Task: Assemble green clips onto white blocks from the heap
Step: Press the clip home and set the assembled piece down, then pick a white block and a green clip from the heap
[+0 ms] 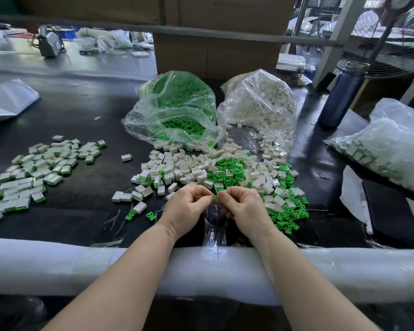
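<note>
Both hands pinching: right hand [245, 206] a green clip [215, 197], left hand [189, 206] something hidden. Finished pile [34, 168] growing left of frame; big mixed heap [225, 170] centre remaining.

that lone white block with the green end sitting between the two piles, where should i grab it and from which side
Take the lone assembled block across its two long white sides, coming straight down from above. It lies flat on the black table with bare surface all round, so fingers fit on both flanks. Its green clip sits on the right end, so I'd stay on the white body to avoid loosening it.
</note>
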`<state>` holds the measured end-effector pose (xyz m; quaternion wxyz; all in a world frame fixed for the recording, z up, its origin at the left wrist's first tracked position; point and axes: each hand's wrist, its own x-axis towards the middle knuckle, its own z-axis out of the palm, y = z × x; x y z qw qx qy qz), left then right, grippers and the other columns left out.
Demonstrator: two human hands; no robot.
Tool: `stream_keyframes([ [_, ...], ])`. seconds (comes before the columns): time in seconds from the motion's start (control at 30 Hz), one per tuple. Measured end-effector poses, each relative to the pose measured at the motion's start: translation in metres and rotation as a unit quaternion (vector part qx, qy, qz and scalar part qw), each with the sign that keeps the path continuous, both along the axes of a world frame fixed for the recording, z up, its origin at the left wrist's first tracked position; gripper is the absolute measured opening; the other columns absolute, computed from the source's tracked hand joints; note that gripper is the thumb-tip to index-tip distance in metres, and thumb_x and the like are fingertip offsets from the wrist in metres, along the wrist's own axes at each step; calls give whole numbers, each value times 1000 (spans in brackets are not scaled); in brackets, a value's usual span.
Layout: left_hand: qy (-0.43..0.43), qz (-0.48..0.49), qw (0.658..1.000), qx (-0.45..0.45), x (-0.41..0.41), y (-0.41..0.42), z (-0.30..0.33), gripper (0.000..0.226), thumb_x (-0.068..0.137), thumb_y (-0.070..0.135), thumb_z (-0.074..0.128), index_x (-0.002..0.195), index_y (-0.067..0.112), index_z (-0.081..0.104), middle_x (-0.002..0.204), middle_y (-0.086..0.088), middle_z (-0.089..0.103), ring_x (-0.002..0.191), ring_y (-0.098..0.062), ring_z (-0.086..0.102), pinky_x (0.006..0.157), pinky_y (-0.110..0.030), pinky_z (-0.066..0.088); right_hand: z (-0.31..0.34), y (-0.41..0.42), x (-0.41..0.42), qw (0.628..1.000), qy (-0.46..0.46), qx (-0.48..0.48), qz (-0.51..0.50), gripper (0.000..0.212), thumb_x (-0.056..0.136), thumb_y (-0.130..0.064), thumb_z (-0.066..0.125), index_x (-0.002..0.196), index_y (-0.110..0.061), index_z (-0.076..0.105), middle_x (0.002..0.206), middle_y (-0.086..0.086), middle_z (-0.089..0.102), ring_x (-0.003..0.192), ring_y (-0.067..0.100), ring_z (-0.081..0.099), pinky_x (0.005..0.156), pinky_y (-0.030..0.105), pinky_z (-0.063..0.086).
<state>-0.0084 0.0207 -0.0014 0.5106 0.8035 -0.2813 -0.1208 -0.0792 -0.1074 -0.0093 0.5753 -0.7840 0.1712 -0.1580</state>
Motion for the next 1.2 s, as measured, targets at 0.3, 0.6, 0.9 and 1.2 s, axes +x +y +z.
stream_keyframes([
  [0.3,14,12,1000,-8,-1,0,1,34,84,1,53,70,31,63,85,3,63,74,-14,56,85,-41,49,0,1,-2,999,-28,5,-19,17,86,-15,66,69,-13,68,57,1,61,50,9,55,52,20,45],
  [0.6,8,8,1000,19,-2,1,2,34,84,0,52,69,28,65,87,-1,63,77,-19,56,83,-42,48,13,-15,-13,972,-64,-174,-142,0,82,-17,71,82,-17,71,74,-7,67,74,13,63,73,26,51],
  [0.9,5,9,1000,28,-3,0,2,34,85,1,53,69,29,65,87,-1,63,81,-23,57,83,-45,47,23,-95,-53,855,147,-339,-363,6,86,-22,66,87,-16,66,89,14,69,86,34,61,65,31,39],
  [1.2,6,17,999,34,-4,-1,3,36,84,2,53,68,32,65,89,-3,64,81,-26,58,83,-45,48,12,-124,-67,791,321,-385,-350,18,88,-23,62,101,-11,65,102,18,65,98,35,61,70,32,36],
])
